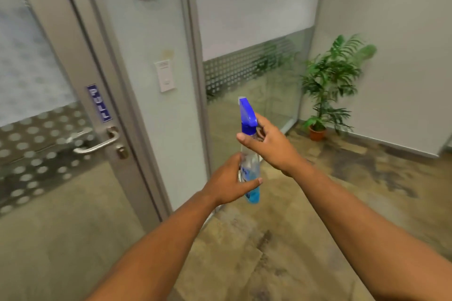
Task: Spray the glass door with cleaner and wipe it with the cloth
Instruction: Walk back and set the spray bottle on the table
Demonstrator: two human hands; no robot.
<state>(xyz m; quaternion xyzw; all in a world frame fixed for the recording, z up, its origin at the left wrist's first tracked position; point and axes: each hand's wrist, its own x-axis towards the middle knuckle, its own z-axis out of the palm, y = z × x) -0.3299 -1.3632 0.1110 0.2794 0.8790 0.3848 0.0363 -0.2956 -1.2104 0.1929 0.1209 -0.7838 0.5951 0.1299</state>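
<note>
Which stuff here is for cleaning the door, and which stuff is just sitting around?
For the job:
- spray bottle, held by the left hand and right hand
- glass door
- no cloth in view

Just around:
- potted plant
- PULL sign
- door handle
- white wall switch

This looks like an office corridor. At nine o'clock stands an aluminium-framed glass door (pixel 36 95) with frosted dot film, a blue PULL sign (pixel 99 103) and a lever handle (pixel 97 144). A wall switch plate (pixel 165 76) sits at twelve; a glass partition (pixel 252 61) and potted palm (pixel 329 85) at two, on a stone-tile floor (pixel 269 239).
</note>
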